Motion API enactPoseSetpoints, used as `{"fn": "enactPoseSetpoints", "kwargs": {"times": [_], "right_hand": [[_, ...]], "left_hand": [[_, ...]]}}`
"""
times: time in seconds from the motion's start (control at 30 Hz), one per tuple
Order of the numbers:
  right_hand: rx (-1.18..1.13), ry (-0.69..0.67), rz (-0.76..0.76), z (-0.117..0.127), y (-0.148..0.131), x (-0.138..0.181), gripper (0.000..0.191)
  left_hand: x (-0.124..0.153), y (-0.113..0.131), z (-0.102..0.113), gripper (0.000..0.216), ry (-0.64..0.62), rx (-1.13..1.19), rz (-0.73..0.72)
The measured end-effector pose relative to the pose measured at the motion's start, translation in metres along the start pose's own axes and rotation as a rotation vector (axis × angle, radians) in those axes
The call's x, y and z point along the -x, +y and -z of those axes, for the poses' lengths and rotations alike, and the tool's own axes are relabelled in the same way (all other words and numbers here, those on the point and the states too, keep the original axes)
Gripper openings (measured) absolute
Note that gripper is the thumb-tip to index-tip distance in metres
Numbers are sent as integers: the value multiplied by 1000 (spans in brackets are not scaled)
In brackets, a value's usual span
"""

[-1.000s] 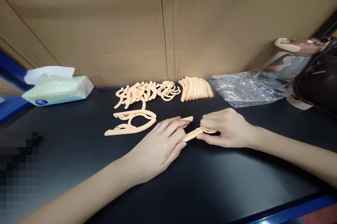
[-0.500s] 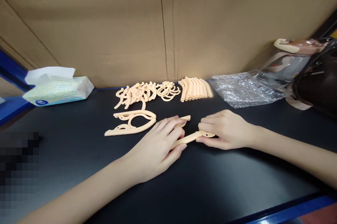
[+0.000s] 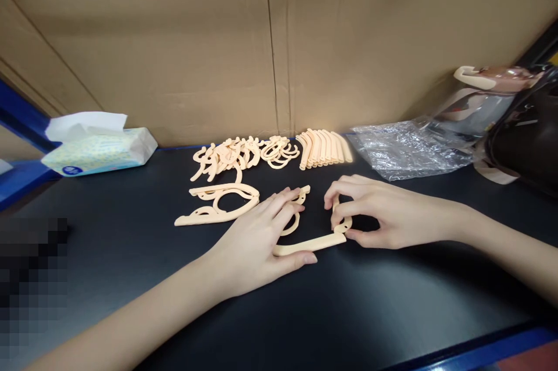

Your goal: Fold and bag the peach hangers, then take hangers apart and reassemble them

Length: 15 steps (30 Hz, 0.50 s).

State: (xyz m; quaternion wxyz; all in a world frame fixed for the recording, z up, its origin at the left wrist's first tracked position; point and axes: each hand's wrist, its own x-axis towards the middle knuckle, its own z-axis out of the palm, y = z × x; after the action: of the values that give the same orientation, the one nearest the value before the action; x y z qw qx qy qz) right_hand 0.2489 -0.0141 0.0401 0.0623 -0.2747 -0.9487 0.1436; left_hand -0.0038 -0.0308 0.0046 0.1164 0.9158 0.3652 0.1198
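Note:
My left hand point(image 3: 257, 237) lies over a cream plastic folding hanger point(image 3: 311, 244), its fingers across the far side and its thumb along the near arm. Part of the hanger is hidden under that palm. At the tip of the near arm, my right hand point(image 3: 375, 211) pinches a small curved hanger piece point(image 3: 343, 227) with a hole in it. The piece touches the arm's end; whether the two are joined I cannot tell. Just left of my left hand, another folded hanger point(image 3: 209, 218) lies flat on the black table point(image 3: 331, 313).
Along the back lie a heap of curved pieces point(image 3: 226, 156), some hooks point(image 3: 279, 151) and a row of hanger arms point(image 3: 325, 148). A tissue pack point(image 3: 100, 150) stands at left. Clear plastic wrap point(image 3: 405, 147) and a dark bag point(image 3: 523, 127) are at right, before a cardboard wall point(image 3: 174, 45).
My right hand has opened its grip somewhat and now pinches the curved piece upright at the arm's end. My left fingers have straightened, and the hanger's near arm has moved slightly toward me.

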Motion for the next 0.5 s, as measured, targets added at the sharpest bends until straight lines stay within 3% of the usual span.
{"fn": "enactPoseSetpoints", "kwargs": {"times": [0.3,0.5], "right_hand": [[-155,-12,-106,3,5,6,20],[-188,-47,-53,5,4,4,14]], "left_hand": [[1,-2,-2,64,19,51,32],[1,-1,-3,68,60,113,30]]}}
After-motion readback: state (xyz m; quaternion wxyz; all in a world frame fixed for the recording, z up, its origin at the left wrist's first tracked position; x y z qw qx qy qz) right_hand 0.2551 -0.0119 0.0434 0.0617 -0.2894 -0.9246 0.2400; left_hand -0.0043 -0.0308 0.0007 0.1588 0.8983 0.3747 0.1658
